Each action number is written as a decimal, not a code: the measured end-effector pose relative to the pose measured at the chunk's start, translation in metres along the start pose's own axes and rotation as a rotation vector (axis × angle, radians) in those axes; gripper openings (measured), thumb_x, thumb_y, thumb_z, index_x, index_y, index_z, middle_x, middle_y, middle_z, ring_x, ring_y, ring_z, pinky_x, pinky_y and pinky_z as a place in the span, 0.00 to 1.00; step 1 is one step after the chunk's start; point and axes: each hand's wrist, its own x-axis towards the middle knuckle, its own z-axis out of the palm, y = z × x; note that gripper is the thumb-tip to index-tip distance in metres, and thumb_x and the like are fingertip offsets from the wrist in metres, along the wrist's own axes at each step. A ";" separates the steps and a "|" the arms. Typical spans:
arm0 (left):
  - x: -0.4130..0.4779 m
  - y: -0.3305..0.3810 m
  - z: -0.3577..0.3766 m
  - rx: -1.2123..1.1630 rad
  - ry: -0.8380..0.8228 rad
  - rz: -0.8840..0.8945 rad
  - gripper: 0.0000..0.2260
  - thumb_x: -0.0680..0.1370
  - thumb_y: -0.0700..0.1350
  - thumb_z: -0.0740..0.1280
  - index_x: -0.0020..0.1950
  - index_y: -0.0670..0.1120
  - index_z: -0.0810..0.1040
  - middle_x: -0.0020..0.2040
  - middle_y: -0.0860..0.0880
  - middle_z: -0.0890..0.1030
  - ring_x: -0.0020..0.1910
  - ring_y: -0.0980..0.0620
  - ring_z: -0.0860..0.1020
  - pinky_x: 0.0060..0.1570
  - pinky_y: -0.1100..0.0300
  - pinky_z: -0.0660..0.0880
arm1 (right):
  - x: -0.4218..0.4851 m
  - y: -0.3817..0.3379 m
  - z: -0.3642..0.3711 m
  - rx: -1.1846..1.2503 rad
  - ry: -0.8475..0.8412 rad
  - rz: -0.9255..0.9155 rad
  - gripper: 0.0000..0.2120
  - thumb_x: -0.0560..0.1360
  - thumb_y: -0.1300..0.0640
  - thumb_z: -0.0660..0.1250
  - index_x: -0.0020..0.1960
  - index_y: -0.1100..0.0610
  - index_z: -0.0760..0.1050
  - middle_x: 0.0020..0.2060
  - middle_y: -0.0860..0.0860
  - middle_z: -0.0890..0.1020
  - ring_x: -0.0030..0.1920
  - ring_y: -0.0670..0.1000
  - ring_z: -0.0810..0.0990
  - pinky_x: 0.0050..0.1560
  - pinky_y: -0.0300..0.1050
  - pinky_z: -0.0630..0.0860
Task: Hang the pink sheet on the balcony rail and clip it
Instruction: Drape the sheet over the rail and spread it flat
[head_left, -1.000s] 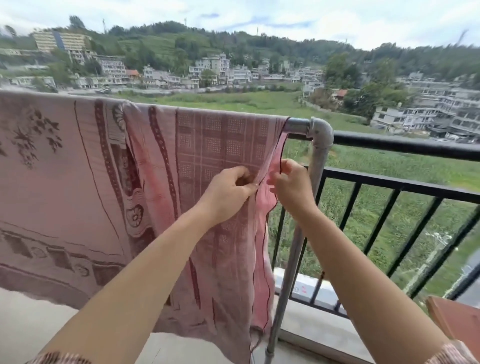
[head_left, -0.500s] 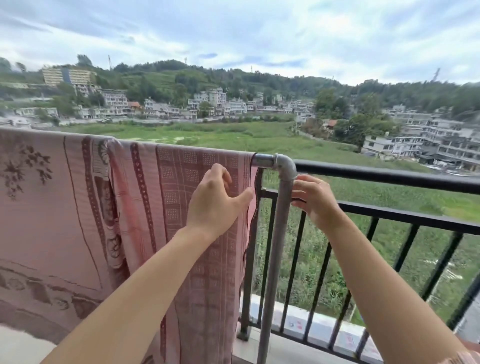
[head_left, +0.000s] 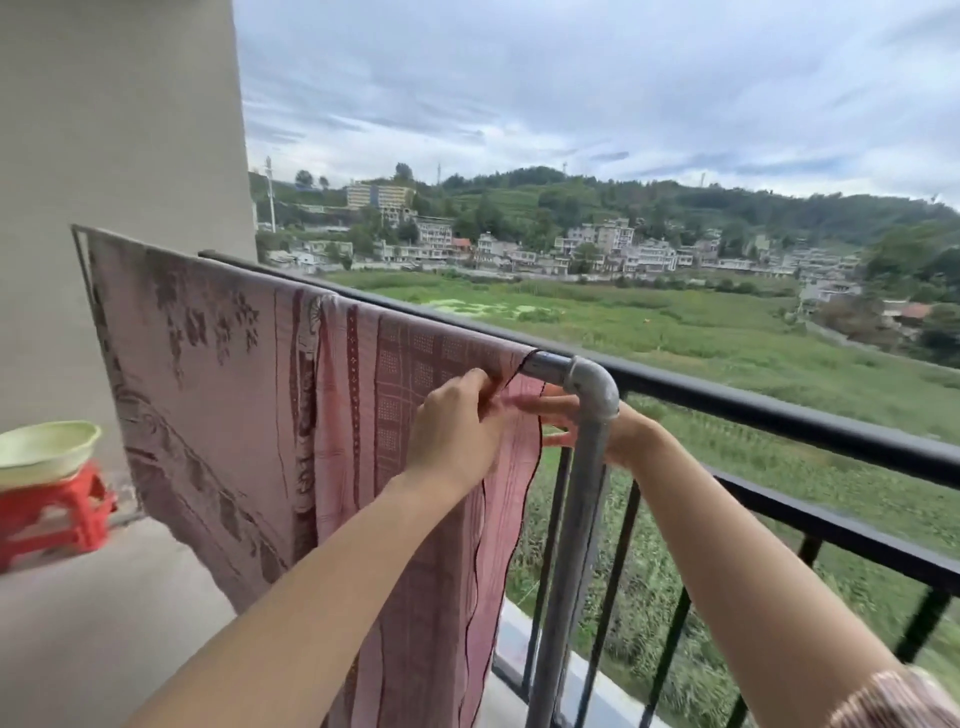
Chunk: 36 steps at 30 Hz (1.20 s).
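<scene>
Pink sheet (head_left: 234, 415) over grey pipe (head_left: 579, 519) — left hand (head_left: 457, 436) fingers pinch its edge; right hand (head_left: 631, 434) grip unclear.

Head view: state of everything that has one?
pink sheet, draped over the grey pipe rail, no clip visible
left hand, pinches the sheet's edge just below the rail
right hand, partly hidden behind the rail's upright, fingers at the sheet; grip unclear
green basin, upright on the red stool
</scene>
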 end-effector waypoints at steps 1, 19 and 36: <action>-0.001 -0.001 -0.003 -0.041 0.007 -0.011 0.04 0.78 0.46 0.66 0.46 0.47 0.76 0.39 0.52 0.78 0.37 0.51 0.74 0.35 0.61 0.67 | 0.000 -0.002 0.003 -0.008 0.043 -0.035 0.22 0.71 0.58 0.69 0.64 0.60 0.73 0.56 0.48 0.83 0.54 0.48 0.82 0.50 0.42 0.79; -0.052 0.059 -0.024 -0.349 -0.363 0.049 0.02 0.74 0.43 0.68 0.41 0.47 0.76 0.29 0.56 0.75 0.26 0.61 0.69 0.32 0.68 0.67 | -0.088 -0.012 -0.026 0.210 0.335 -0.307 0.25 0.49 0.48 0.79 0.44 0.58 0.85 0.44 0.54 0.86 0.44 0.51 0.83 0.49 0.49 0.73; -0.044 0.020 -0.021 -0.204 -0.035 -0.031 0.08 0.72 0.39 0.66 0.34 0.48 0.78 0.27 0.55 0.76 0.28 0.58 0.72 0.32 0.63 0.71 | -0.090 -0.081 0.028 -0.317 0.632 -0.485 0.12 0.67 0.62 0.63 0.35 0.51 0.83 0.35 0.47 0.84 0.40 0.46 0.81 0.49 0.46 0.77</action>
